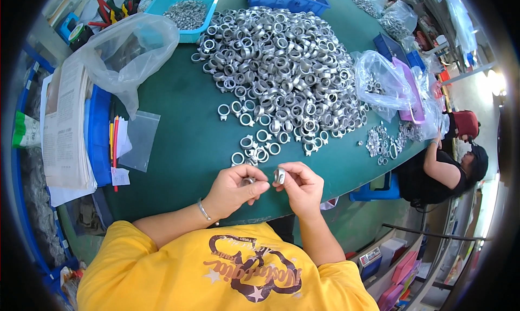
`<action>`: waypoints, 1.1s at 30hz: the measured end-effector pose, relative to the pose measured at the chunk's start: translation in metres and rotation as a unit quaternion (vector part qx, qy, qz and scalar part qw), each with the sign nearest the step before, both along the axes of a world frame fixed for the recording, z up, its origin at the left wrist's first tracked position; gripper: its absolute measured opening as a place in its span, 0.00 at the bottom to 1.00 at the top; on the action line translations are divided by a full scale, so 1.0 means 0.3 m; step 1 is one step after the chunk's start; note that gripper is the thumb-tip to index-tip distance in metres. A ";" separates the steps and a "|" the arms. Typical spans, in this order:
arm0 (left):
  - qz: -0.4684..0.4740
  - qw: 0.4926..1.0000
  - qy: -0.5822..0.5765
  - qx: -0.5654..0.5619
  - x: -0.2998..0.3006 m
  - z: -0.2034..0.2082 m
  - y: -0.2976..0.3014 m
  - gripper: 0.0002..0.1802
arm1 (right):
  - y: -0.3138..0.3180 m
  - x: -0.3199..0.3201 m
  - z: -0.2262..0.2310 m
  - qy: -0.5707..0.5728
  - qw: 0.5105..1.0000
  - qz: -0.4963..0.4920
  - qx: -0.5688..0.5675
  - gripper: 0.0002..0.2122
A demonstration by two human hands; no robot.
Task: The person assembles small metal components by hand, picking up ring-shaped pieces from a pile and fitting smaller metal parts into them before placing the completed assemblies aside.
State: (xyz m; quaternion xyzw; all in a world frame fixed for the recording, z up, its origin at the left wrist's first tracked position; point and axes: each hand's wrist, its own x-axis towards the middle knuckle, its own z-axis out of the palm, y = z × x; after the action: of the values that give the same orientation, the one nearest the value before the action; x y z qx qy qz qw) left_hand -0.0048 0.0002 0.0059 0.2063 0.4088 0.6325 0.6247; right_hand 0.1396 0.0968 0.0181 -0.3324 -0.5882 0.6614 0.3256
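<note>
Green surface (179, 132): broad work top, carrying everything listed below.

Heap of metal rings (281, 67): large grey pile at the middle of the surface, thinning to loose single rings on the side towards the hands. Nothing lies between the heap's edge and the hands but these strays.

Clear plastic bag (127, 51): crumpled, left of the heap; a second clear bag (382, 83) with a few rings sits right of the heap.

Stack of papers (65, 132): far left of the heap, at the surface edge.

Blue trays (187, 10): beyond the heap, holding more small metal parts.

Left hand (234, 191): near edge of the surface, just below the heap's strays, fingers closed on a small metal ring (248, 180), mostly hidden; its axis cannot be told.

Right hand (300, 189): just beside the left, fingertips nearly meeting, pinching a second metal ring (279, 175) upright, its opening facing left towards the other ring.
</note>
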 end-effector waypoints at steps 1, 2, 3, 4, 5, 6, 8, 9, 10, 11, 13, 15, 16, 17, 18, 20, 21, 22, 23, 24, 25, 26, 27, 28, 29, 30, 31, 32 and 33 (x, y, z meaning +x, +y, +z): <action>-0.010 1.000 0.022 0.003 0.003 0.003 0.000 0.09 | -0.008 -0.003 0.003 -0.018 0.997 0.000 0.081 0.05; -0.020 0.999 0.045 0.007 0.004 0.006 0.000 0.10 | -0.011 -0.007 0.003 -0.035 0.986 0.001 0.162 0.06; -0.021 0.999 0.047 0.008 0.004 0.010 0.000 0.11 | -0.010 -0.006 0.001 -0.064 0.965 0.009 0.252 0.07; -0.016 0.997 0.069 0.017 0.005 0.007 -0.004 0.10 | -0.015 -0.010 0.000 -0.063 0.956 0.010 0.286 0.07; -0.013 0.995 0.090 0.029 0.006 0.005 -0.004 0.10 | -0.018 -0.014 0.004 -0.062 0.945 0.009 0.321 0.07; -0.009 0.993 0.111 0.041 0.007 0.002 -0.003 0.09 | -0.020 -0.017 0.006 -0.061 0.933 0.008 0.355 0.07; 0.008 0.985 0.161 0.067 0.011 -0.004 -0.002 0.09 | -0.022 -0.014 -0.004 -0.026 0.972 0.007 0.235 0.06; 0.017 0.979 0.186 0.080 0.012 -0.007 -0.002 0.08 | -0.021 -0.012 -0.007 -0.001 0.987 0.007 0.164 0.06; 0.019 0.971 0.219 0.090 0.010 -0.006 -0.003 0.08 | -0.020 -0.011 -0.008 0.025 0.996 0.007 0.091 0.06; 0.022 0.962 0.252 0.101 0.006 -0.004 -0.004 0.08 | -0.016 -0.003 -0.006 0.017 1.000 0.013 0.011 0.07; 0.032 0.947 0.296 0.121 0.005 -0.006 -0.003 0.07 | 0.002 0.015 -0.005 0.023 0.994 0.073 -0.076 0.08; 0.048 0.936 0.319 0.140 0.008 -0.010 -0.002 0.07 | 0.007 0.027 -0.009 0.024 0.984 0.126 -0.124 0.08; 0.060 0.957 0.266 0.099 0.012 -0.010 -0.004 0.06 | 0.007 0.023 -0.013 0.077 0.980 0.131 -0.124 0.09; 0.073 0.973 0.212 0.058 0.020 -0.008 -0.006 0.06 | 0.007 0.017 -0.018 0.131 0.974 0.137 -0.124 0.10; 0.086 0.984 0.157 0.017 0.025 -0.004 -0.006 0.06 | 0.009 0.013 -0.024 0.184 0.965 0.142 -0.124 0.10; 0.096 0.978 0.185 0.032 0.012 0.005 0.004 0.04 | 0.009 0.018 -0.040 0.216 0.957 0.135 -0.139 0.15; 0.092 0.976 0.191 0.045 0.005 0.000 0.001 0.04 | 0.004 0.018 -0.041 0.221 0.955 0.132 -0.145 0.15; 0.088 0.975 0.198 0.058 0.001 -0.003 0.000 0.04 | 0.001 0.018 -0.041 0.225 0.954 0.130 -0.151 0.16; 0.080 0.977 0.189 0.061 0.002 0.002 -0.004 0.04 | 0.001 0.021 -0.049 0.230 0.952 0.133 -0.153 0.18; 0.077 0.978 0.183 0.063 0.004 0.002 -0.005 0.04 | -0.001 0.024 -0.051 0.230 0.953 0.130 -0.149 0.18; 0.075 0.979 0.176 0.066 0.007 0.002 -0.007 0.04 | -0.003 0.024 -0.051 0.229 0.954 0.126 -0.145 0.18; 0.073 0.980 0.170 0.068 0.008 0.003 -0.007 0.04 | -0.005 0.023 -0.051 0.230 0.955 0.123 -0.142 0.18; 0.072 0.981 0.166 0.063 0.007 0.004 -0.007 0.05 | -0.009 0.024 -0.051 0.199 0.970 0.114 -0.081 0.18; 0.070 0.983 0.162 0.057 0.005 0.007 -0.006 0.06 | -0.015 0.026 -0.049 0.168 0.980 0.104 -0.020 0.18; 0.070 0.983 0.159 0.052 0.002 0.008 -0.005 0.07 | -0.019 0.018 -0.040 0.137 0.985 0.095 0.041 0.17; 0.052 0.990 0.124 0.032 -0.001 0.008 -0.004 0.08 | -0.027 0.012 -0.022 0.061 0.986 0.070 0.141 0.15; 0.033 0.995 0.088 0.011 -0.002 0.007 -0.004 0.09 | -0.023 0.008 -0.002 0.038 0.974 0.097 0.201 0.13; 0.015 0.998 0.055 -0.007 -0.006 0.009 0.000 0.10 | -0.013 0.001 0.018 0.016 0.957 0.122 0.262 0.12; 0.010 0.999 0.029 -0.011 -0.005 0.000 -0.002 0.11 | -0.015 -0.016 0.029 0.032 0.960 0.102 0.259 0.09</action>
State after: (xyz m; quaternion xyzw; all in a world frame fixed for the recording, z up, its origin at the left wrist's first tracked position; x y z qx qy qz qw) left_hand -0.0063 -0.0005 0.0061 0.2140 0.4357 0.6282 0.6081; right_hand 0.1347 0.0923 0.0268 -0.1533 -0.7599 0.5262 0.3496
